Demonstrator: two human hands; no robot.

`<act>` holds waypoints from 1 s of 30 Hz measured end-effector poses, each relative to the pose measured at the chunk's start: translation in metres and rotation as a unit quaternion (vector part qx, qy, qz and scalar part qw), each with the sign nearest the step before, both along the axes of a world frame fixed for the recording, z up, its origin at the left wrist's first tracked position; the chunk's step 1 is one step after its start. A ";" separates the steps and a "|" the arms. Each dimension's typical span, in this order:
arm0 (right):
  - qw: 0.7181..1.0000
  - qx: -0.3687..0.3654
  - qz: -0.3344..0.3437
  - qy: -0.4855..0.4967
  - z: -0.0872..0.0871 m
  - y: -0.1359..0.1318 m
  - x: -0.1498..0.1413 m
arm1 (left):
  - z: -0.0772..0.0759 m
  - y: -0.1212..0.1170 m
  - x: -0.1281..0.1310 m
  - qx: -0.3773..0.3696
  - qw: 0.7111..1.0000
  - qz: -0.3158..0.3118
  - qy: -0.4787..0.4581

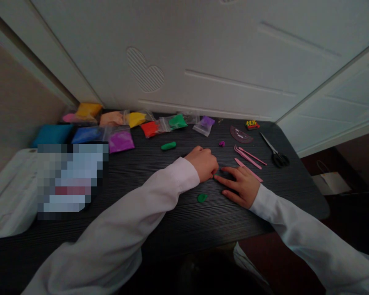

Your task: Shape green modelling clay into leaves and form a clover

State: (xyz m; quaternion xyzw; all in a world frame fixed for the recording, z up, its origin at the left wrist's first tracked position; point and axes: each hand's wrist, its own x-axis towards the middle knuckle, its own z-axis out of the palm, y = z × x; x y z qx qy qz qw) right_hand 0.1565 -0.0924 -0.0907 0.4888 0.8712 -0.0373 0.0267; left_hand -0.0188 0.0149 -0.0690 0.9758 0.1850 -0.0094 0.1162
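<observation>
My left hand (pixel 203 163) is closed, its fingers curled down at the tabletop. A small piece of green clay (pixel 216 175) shows at its fingertips, mostly hidden by them. Beside it my right hand (pixel 242 186) lies with fingers spread, the index fingertip at the same green piece. Nearer to me lies a flattened green clay piece (pixel 202 198), touched by neither hand. A green clay roll (pixel 168 146) is farther back on the left. Behind the hands sits a little lump of magenta clay (pixel 222 144).
Pink modelling tools (pixel 249 157) lie just past my right hand, with black-handled scissors (pixel 275 153) farther right. A dark semicircular ruler (pixel 241 134) is behind them. Bagged coloured clay, including a purple pack (pixel 121 140), lines the back left. A white device (pixel 10 192) stands at left.
</observation>
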 end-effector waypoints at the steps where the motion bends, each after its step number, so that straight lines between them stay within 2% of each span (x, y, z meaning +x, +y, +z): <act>1: 1.000 0.000 0.002 -0.001 0.000 0.000 0.000 | 0.000 0.000 0.000 0.001 1.000 0.000 -0.001; 23: 1.000 0.013 0.007 0.019 -0.002 0.000 0.000 | 0.001 -0.001 0.000 0.004 1.000 -0.003 0.003; 30: 0.998 0.014 0.010 0.053 -0.004 0.000 0.004 | -0.002 0.000 -0.001 0.004 1.000 -0.005 -0.003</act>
